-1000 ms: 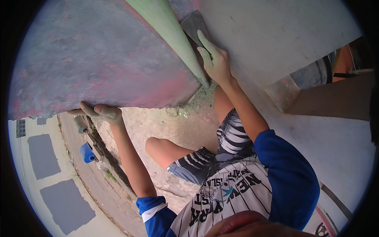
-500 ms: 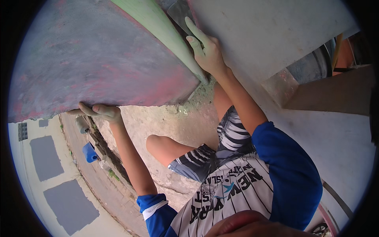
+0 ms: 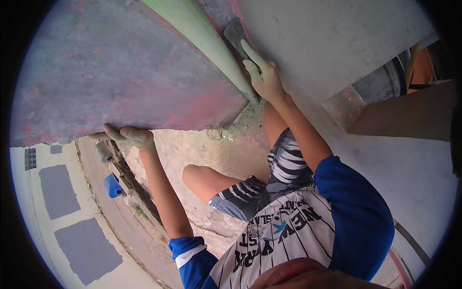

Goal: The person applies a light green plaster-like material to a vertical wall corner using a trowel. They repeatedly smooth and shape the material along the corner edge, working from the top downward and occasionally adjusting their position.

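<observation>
My right hand (image 3: 267, 82) is closed around a grey, flat-bladed putty knife (image 3: 236, 34), with index finger and thumb laid along it. The handle is hidden in the hand. The blade lies against the grey, pink-tinged strip between a pale green rounded moulding (image 3: 211, 50) and a smooth grey wall. Pale dust coats these fingers. On the lower edge of a grey wall panel (image 3: 120, 72) with pink patches rests my left hand (image 3: 132, 136), its visible fingers stretched out and apart.
Below my bent legs spreads a rough, dusty concrete surface (image 3: 216, 149). Down at the left lie a brick-paved path (image 3: 103, 185) and a blue container (image 3: 112, 186). A brown ledge (image 3: 409, 113) and a dark round container (image 3: 385, 79) stand at the right.
My right hand and the putty knife have moved down and to the right along the strip beside the green moulding. My left hand stays at the panel's edge; the view has shifted slightly.
</observation>
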Tool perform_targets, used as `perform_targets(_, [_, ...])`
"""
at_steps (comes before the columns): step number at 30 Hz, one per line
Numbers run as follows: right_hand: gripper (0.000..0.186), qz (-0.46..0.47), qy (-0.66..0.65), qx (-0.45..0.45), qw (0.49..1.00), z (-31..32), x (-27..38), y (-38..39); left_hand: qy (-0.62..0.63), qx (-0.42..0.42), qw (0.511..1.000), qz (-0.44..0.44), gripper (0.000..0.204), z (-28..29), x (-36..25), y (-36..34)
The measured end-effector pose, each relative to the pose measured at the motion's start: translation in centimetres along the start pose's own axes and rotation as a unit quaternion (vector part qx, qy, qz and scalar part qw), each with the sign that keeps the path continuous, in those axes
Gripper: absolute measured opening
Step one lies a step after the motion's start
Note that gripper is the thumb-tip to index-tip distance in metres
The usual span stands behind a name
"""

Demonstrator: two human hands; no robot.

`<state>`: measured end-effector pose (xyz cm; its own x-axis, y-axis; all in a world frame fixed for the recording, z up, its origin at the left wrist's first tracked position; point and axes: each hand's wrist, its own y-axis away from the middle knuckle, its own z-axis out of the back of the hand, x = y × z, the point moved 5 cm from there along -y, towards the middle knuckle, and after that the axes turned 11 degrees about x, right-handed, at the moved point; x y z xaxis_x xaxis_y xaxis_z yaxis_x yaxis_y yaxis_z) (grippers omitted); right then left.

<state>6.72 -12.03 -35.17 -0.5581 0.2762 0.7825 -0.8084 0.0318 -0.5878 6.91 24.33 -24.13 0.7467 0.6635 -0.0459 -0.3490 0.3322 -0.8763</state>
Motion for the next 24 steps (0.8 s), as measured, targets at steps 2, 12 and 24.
perform_targets(2, [0.046, 0.0, 0.015, 0.003, 1.0, -0.8, 1.4, -1.8, 0.01, 0.001, 1.0, -0.003, 0.052, 0.3, -0.3, -0.1])
perform_targets(12, [0.045, -0.078, -0.002, 0.051, 0.996, -0.3, 2.1, -2.9, -0.024, 0.003, 1.0, 0.011, 0.052, 0.3, -0.6, -0.4])
perform_targets(24, [0.045, -0.112, 0.022, 0.024, 0.993, -2.0, -4.2, 3.4, 0.033, 0.008, 0.999, 0.005, 0.051, -1.1, -0.1, -1.3])
